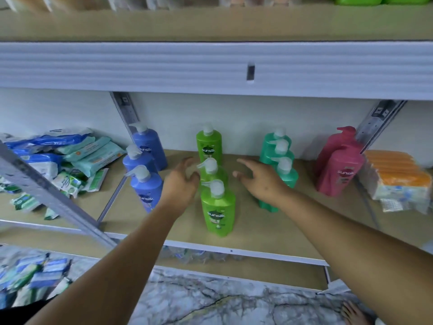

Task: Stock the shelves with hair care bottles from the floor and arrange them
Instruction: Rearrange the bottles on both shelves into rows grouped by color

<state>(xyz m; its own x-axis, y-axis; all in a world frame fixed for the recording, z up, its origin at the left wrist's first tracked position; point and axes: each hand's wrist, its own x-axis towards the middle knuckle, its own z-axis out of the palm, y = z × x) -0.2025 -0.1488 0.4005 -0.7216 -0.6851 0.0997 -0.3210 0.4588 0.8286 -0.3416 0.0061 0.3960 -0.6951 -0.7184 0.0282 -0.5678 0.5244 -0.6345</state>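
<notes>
Two hands, left [181, 181] and right [262, 180], partly hide the middle green bottle [212, 172].

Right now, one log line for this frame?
step: arranging | left hand: open, beside middle green bottle | right hand: open, other side, apart | green row: three, upright | shelf

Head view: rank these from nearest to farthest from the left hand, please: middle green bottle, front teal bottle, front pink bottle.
From the left hand:
1. Middle green bottle, just right of its fingers.
2. Front teal bottle, past the right hand.
3. Front pink bottle, far right.
</notes>
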